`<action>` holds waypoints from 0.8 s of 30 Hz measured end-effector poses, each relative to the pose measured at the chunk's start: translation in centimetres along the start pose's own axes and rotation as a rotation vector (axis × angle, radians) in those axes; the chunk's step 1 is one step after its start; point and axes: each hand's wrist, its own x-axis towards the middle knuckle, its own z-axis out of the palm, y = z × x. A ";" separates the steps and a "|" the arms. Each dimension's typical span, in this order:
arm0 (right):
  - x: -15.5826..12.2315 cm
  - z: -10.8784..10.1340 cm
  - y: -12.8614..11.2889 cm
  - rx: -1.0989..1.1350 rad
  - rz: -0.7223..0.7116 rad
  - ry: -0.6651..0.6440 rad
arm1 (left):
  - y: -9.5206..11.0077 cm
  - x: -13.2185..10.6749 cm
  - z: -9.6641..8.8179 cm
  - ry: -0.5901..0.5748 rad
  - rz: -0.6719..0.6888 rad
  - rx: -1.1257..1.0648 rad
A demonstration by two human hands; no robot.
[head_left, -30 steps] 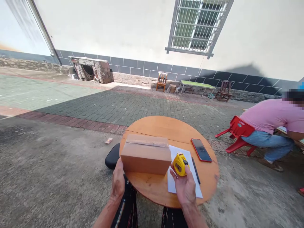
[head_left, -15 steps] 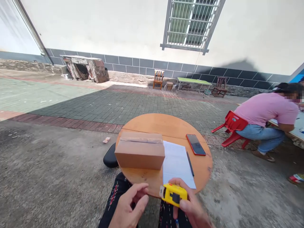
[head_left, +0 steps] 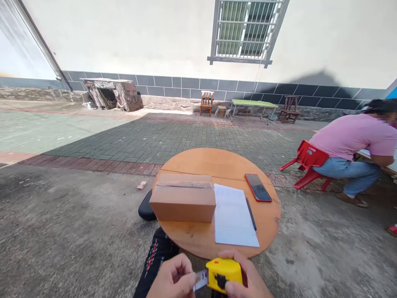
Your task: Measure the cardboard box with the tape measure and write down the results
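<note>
My right hand (head_left: 245, 277) grips a yellow tape measure (head_left: 223, 274) with a black slide on its side. A short stretch of its metal blade (head_left: 201, 280) is out, and my left hand (head_left: 176, 278) pinches the blade's end between thumb and fingers. Both hands are just off the near edge of a round wooden table (head_left: 198, 242), above my lap. On the table, beyond my hands, a closed cardboard box (head_left: 182, 203) sits at the left. Right of it lies white paper (head_left: 234, 217) with a dark pen (head_left: 251, 214) along its right edge.
A red-edged phone (head_left: 258, 187) lies at the table's right. A black padded seat (head_left: 147, 207) shows at the left. To the right, a person in a pink shirt (head_left: 350, 132) sits on a red plastic chair (head_left: 310, 159). Chairs and a green table (head_left: 254, 103) stand by the wall.
My left hand has closed on the blade's end, and a short length of blade has come out of the case. Both hands appear lower in the view.
</note>
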 end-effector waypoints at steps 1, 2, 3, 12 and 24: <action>-0.2 -0.5 -0.1 -0.026 0.004 0.031 | 0.9 -0.4 -0.6 0.035 0.018 -0.005; -0.3 -1.0 -0.3 -0.062 0.007 0.067 | 1.9 -0.8 -1.4 0.082 0.040 -0.002; -0.4 -1.7 -0.6 -0.106 0.014 0.106 | 3.2 -1.2 -2.2 0.137 0.067 0.014; 3.6 -5.7 -12.1 -0.541 -0.013 0.394 | 14.4 0.7 -11.5 0.407 0.304 0.300; 10.9 -5.4 -19.7 -0.853 -0.031 0.390 | 15.9 8.6 -16.1 0.432 0.124 0.344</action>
